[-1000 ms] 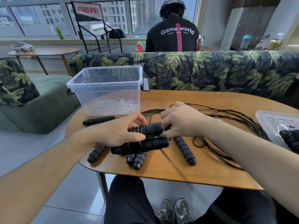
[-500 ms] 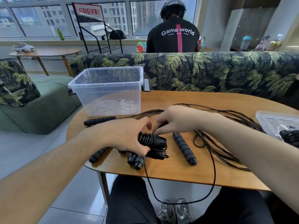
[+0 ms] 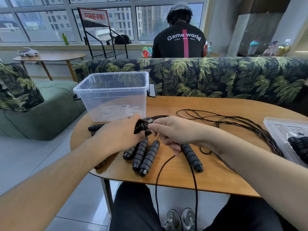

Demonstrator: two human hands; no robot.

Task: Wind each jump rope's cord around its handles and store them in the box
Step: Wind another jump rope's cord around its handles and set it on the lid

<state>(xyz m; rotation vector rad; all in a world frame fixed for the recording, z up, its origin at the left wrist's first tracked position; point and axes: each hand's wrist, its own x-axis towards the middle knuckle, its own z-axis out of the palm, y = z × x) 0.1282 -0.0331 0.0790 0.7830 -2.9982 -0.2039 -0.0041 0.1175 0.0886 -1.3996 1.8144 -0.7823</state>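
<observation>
My left hand (image 3: pixel 119 136) grips a pair of black jump rope handles (image 3: pixel 143 126) held just above the table, with cord wound round them. My right hand (image 3: pixel 173 132) pinches the black cord (image 3: pixel 159 172), which loops down over the table's front edge. Several more ribbed black handles (image 3: pixel 146 155) lie on the wooden table (image 3: pixel 216 179) under my hands, another handle (image 3: pixel 191 157) to their right. A clear plastic box (image 3: pixel 113 95) stands at the table's far left, with nothing in it. Loose cords (image 3: pixel 246 127) spread out to the right.
A clear lid or tray (image 3: pixel 283 135) with a black wound bundle (image 3: pixel 300 145) sits at the table's right edge. A leaf-patterned sofa back (image 3: pixel 216 77) runs behind the table, and a person in a black shirt (image 3: pixel 180 42) sits beyond it. A green sofa (image 3: pixel 41 107) is at the left.
Both hands have lifted the handle pair up and away from me, nearer the box. The handles on the table under them are now uncovered, and the hanging cord loop is narrower.
</observation>
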